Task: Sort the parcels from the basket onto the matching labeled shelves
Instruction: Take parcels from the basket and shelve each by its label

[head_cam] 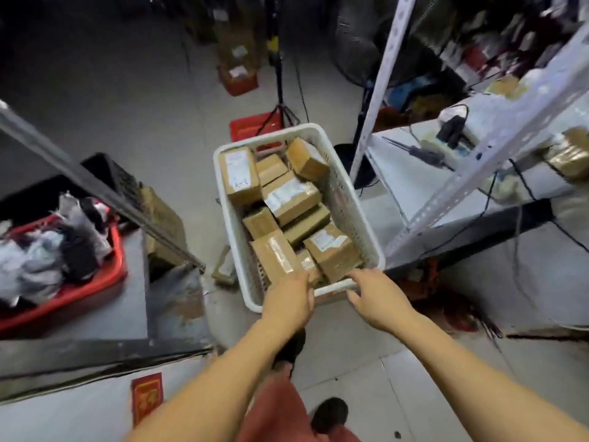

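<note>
1. White plastic basket (345,199) is sitting on the grey floor between two shelving units, packed with brown cardboard parcels (294,199), several showing white labels.
2. Left hand (288,299) is reaching over the near rim; its fingers are lying against the nearest taped parcel (275,255). Cannot tell whether it is actually gripping.
3. Right hand (376,296) is hanging at the near rim beside the left hand, fingers loosely spread and holding nothing.
4. White metal shelf (446,189) is standing to the right, carrying cables, a charger and a taped parcel.
5. Red basket (95,282) of grey and black bags is resting on the low left shelf.
6. Black tripod (280,90) is standing beyond the white basket.
</note>
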